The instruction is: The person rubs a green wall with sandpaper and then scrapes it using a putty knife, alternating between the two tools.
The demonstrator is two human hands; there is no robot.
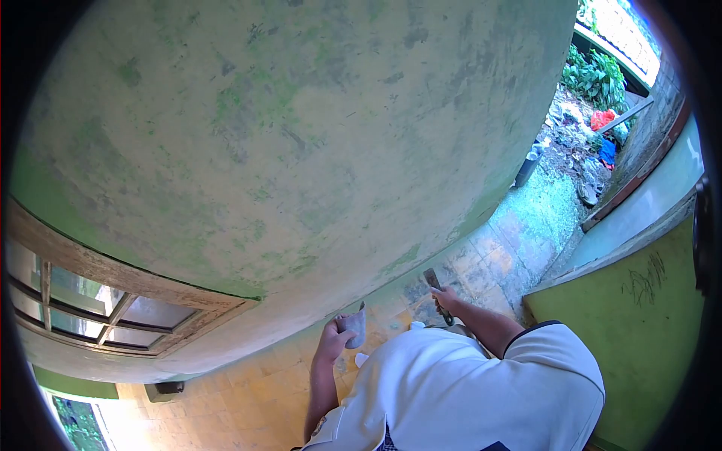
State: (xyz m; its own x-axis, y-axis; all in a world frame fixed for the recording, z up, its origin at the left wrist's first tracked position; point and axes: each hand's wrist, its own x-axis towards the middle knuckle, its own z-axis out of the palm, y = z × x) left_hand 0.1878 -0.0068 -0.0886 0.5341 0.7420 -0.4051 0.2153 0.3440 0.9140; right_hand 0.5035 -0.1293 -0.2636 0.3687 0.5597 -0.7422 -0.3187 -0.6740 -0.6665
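My left hand (332,338) is closed on a greyish sheet (352,328), bent like a piece of sandpaper or cloth, close to the lower part of the wall. To the right, my right hand (445,298) is wrapped round the handle of a scraper (432,279), whose flat blade points up and away from me. Neither hand touches the wall (301,150), which is patchy with pale filler, grey smudges and green paint.
A wooden-framed window (113,312) is at the left. Yellowish floor tiles (248,391) run below the wall. A green panel (624,331) stands at my right. Beyond the wall's end lie a dark bucket (526,169), rubbish (583,150) and plants (598,79).
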